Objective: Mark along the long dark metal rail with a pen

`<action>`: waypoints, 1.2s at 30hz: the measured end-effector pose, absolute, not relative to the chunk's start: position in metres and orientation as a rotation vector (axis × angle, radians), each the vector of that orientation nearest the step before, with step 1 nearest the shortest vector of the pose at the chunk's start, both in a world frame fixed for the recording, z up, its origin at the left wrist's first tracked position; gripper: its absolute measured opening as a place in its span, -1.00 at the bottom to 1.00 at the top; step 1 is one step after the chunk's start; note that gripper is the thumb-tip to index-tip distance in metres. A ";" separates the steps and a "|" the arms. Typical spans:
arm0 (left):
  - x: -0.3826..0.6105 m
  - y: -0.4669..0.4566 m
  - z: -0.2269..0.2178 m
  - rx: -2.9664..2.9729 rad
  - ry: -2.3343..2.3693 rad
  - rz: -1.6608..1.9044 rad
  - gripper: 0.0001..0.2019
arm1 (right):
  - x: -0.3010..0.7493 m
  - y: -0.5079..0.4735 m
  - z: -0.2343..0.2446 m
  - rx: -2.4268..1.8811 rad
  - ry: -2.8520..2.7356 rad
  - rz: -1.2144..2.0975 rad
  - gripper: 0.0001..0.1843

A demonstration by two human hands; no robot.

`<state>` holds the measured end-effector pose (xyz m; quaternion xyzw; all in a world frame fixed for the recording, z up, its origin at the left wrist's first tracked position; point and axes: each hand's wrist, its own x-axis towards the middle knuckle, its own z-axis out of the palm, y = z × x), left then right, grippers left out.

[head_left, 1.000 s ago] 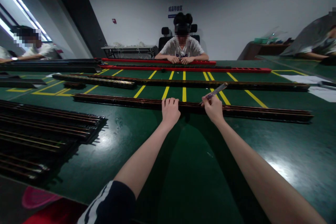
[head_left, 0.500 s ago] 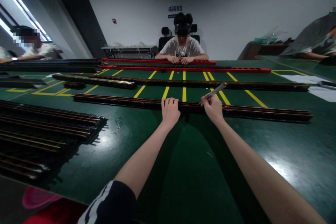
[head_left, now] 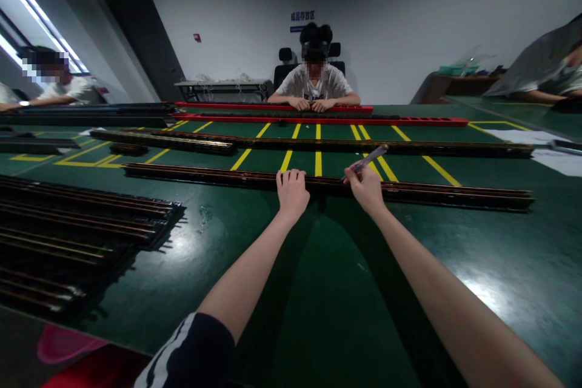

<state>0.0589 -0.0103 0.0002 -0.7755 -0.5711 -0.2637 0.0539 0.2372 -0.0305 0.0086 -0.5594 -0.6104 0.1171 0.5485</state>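
Note:
A long dark rail (head_left: 454,194) with copper-coloured strips lies across the green table in front of me. My left hand (head_left: 291,191) rests on its near edge with fingers curled over the top, holding it. My right hand (head_left: 366,189) is closed in a pinch on a thin pen-like tool (head_left: 371,157), whose lower tip meets the rail just right of my left hand.
More long rails (head_left: 318,143) lie farther back, and a stack of them (head_left: 82,218) sits at my left. Red rails (head_left: 327,120) lie before a person seated opposite. Other people sit at far left and far right. White papers (head_left: 555,157) lie at right.

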 end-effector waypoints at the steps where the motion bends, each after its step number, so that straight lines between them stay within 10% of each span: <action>1: 0.059 -0.010 0.000 -2.363 -1.730 -0.807 -0.58 | 0.237 -0.031 0.009 -1.329 -1.444 0.282 -0.59; 36: 0.059 -0.007 -0.005 -2.570 -1.500 -0.726 -0.67 | 0.235 -0.033 0.012 -1.329 -1.401 0.307 -0.57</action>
